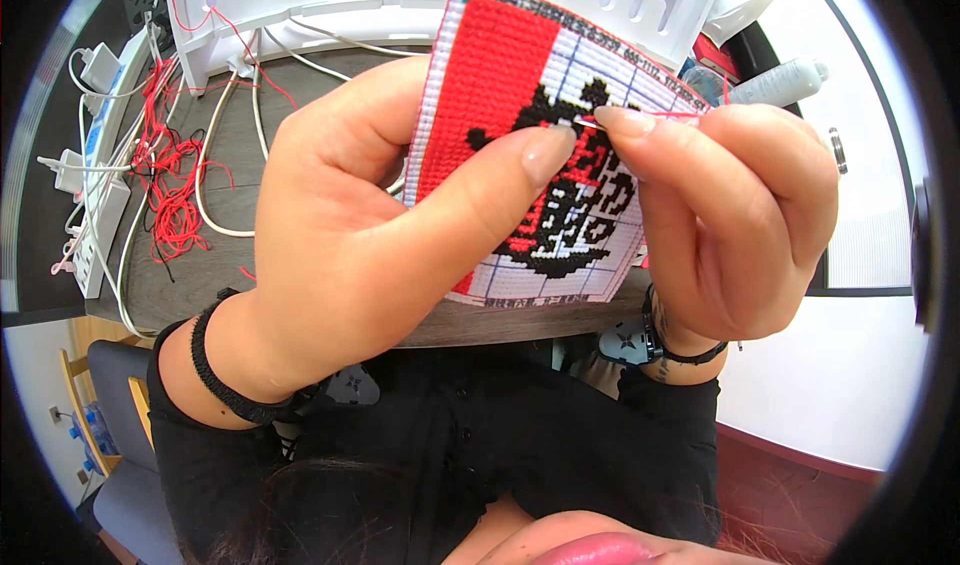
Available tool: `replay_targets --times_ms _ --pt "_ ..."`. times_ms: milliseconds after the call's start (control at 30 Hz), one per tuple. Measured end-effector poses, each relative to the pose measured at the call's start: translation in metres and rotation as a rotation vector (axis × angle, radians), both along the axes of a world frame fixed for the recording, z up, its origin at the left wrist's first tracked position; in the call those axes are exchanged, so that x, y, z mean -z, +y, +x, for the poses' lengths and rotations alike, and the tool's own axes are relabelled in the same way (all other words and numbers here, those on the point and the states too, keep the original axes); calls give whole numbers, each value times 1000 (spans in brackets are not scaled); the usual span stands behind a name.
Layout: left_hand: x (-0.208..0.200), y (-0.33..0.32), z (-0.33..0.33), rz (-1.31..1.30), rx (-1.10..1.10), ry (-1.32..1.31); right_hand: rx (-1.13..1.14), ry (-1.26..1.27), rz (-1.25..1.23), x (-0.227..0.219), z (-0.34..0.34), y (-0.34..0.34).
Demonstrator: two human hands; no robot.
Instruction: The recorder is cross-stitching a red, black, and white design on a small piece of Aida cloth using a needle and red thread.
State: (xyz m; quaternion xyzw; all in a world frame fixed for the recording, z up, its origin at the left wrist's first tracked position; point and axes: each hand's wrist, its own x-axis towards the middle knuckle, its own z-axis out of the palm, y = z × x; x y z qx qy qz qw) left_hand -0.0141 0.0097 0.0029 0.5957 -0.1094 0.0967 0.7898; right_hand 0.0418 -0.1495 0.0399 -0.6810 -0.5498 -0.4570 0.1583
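Before me is a cross-stitch canvas (pixel 485 85), held up and tilted. A solid red band runs down its left side, and a black, red and white figure fills the middle of a white gridded ground. My left hand (pixel 335 215) grips its left edge, thumb on the front face and fingers hidden behind. At the figure's upper part, my right hand (pixel 740 205) pinches a thin needle (pixel 586 121) between thumb and forefinger. The needle's tip lies close to my left thumb; whether it pierces the fabric I cannot tell. Red thread (pixel 682 118) trails along the right fingers.
Tangled red thread (pixel 180 210) lies on the dark wooden table (pixel 330 77) at left, beside white cables and power strips (pixel 95 250). A white slotted rack (pixel 380 5) stands at the back. A pale spray can (pixel 785 82) lies at the right. A grey chair (pixel 125 465) is lower left.
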Motion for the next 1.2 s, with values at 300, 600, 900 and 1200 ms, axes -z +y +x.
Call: replay_targets --times_ms 300,600,900,1200 --pt "1 -1 0 0 -18 -17 24 12 42 3 0 1" --pt "2 -1 0 6 -16 -29 11 103 97 5 0 -1" --pt "1 -2 1 18 -35 -17 14 110 99 6 1 -3" --pt "2 5 3 618 -286 -308 46 4 14 8 2 -5"
